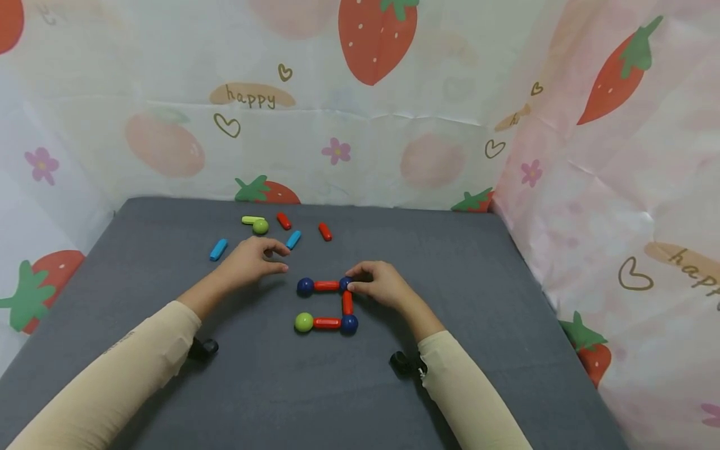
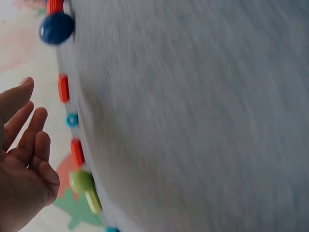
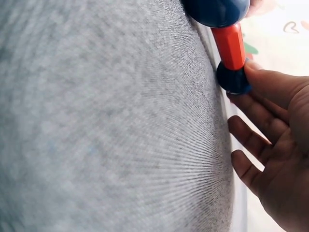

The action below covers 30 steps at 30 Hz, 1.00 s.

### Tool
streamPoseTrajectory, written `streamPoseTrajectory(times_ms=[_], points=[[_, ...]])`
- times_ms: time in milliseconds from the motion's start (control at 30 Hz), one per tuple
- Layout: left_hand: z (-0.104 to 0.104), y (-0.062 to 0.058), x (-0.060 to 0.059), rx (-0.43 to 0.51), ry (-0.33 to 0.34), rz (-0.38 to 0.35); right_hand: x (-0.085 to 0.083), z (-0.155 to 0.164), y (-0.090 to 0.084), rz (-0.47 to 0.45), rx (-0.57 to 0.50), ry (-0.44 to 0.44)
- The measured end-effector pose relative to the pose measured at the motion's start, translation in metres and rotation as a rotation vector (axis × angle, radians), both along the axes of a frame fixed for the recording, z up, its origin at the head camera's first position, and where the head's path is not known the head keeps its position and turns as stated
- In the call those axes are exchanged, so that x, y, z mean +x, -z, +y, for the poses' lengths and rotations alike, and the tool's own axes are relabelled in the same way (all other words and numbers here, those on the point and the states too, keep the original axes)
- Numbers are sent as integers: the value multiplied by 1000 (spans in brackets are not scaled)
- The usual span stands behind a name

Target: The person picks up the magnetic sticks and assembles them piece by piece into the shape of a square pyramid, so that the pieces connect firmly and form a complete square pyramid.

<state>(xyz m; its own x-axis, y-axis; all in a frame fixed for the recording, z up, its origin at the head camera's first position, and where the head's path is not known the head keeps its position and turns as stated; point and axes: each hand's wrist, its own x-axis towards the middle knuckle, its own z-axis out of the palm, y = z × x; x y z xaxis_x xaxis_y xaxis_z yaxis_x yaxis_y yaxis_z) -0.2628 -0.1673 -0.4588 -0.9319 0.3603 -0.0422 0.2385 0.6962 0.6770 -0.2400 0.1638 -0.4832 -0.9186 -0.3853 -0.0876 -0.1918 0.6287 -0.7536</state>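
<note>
On the grey cloth lies a chain of balls and rods, open at its left side. Its upper row has a dark blue ball (image 1: 305, 287) and a red rod (image 1: 327, 285); the lower row has a green ball (image 1: 304, 322), another red rod (image 1: 327, 323) and a dark blue ball (image 1: 349, 324). My right hand (image 1: 385, 285) pinches the upper right dark blue ball (image 3: 233, 79) between thumb and forefinger. My left hand (image 1: 251, 259) hovers, thumb and fingers apart with nothing between them, close to a loose blue rod (image 1: 294, 240).
Farther back lie a second blue rod (image 1: 218, 250), a lime rod (image 1: 252, 220), a lime green ball (image 1: 260, 226) and two red rods, one at left (image 1: 284, 220) and one at right (image 1: 325, 232). A strawberry-print sheet (image 1: 360, 125) hangs behind and beside the table.
</note>
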Motion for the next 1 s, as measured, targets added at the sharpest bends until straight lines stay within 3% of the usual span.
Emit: streamPoseTrajectory(times_ms=[400,633,1000], points=[[-68,4,-6,-74,-168,140,0,-1,0,-4,-7,3],[-94,4,-13,-112,-250,105,0,0,0,1,-1,7],[-110,9,-22,-162,-277,31,0,-1,0,1,1,10]])
